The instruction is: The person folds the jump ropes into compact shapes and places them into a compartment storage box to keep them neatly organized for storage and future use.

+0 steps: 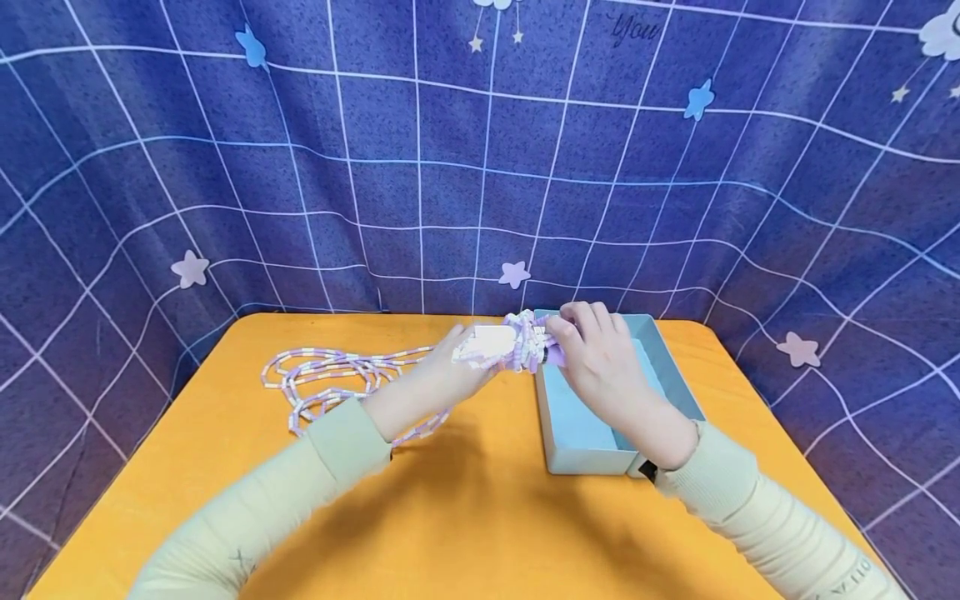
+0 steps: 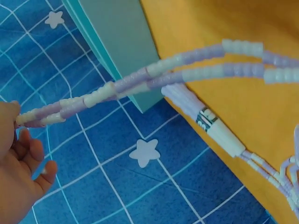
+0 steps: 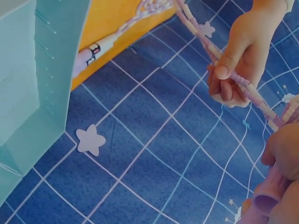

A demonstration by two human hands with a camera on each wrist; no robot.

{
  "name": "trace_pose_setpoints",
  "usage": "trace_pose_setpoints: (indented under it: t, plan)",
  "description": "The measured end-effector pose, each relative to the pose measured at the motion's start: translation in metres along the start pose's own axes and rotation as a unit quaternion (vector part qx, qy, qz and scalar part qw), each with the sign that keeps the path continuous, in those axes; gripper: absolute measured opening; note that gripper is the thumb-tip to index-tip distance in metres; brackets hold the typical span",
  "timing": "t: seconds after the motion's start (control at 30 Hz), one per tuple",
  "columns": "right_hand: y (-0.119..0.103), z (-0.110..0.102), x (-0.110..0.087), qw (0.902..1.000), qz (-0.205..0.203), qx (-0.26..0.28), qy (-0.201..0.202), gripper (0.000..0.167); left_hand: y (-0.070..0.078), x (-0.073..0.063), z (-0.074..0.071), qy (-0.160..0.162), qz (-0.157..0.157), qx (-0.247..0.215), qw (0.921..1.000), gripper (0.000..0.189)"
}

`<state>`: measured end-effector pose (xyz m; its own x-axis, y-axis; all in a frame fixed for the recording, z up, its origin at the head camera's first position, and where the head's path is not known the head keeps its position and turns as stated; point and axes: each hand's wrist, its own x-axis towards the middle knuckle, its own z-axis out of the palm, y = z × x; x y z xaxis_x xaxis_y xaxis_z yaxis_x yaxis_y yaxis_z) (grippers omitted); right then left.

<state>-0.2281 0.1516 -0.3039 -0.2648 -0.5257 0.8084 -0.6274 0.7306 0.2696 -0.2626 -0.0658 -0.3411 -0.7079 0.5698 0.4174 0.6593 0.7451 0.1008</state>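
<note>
In the head view, my left hand and right hand are raised near the tray, with a glare-washed bundle of purple and white beaded jump rope between them. My left hand pinches the doubled beaded strands between thumb and fingers. At the lower right of the right wrist view, my right hand grips a purple handle together with gathered rope. Another handle, purple and white with a dark label, lies on the table beside the tray.
A light blue tray stands on the right of the orange table. More beaded rope lies in loose loops on the left, partly behind my left forearm. A blue curtain hangs behind the table's back edge.
</note>
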Motion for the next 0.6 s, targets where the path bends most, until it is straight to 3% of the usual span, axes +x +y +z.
trace_pose_setpoints:
  t: [0.07, 0.13, 0.2, 0.47, 0.6]
  plan:
    - [0.0, 0.0, 0.0, 0.9999, 0.009, -0.007, -0.007, 0.02, 0.004, -0.002, 0.001, 0.04, 0.058, 0.111, 0.9913, 0.027]
    - [-0.001, 0.0, -0.001, 0.9996, 0.02, -0.016, -0.014, 0.019, 0.008, -0.003, 0.0, 0.081, 0.099, 0.192, 0.9732, 0.028]
    - [-0.001, -0.001, -0.001, 0.999, 0.029, -0.024, -0.022, 0.02, 0.01, -0.004, 0.0, 0.096, 0.108, 0.2, 0.9691, 0.026]
    - [-0.001, 0.0, -0.002, 0.997, 0.052, -0.046, -0.034, 0.027, 0.015, -0.013, -0.002, 0.064, 0.087, 0.16, 0.9811, 0.018]
    - [0.0, 0.001, -0.002, 0.9964, 0.058, -0.056, -0.024, 0.028, 0.013, -0.02, 0.002, 0.088, 0.079, 0.16, 0.98, 0.014]
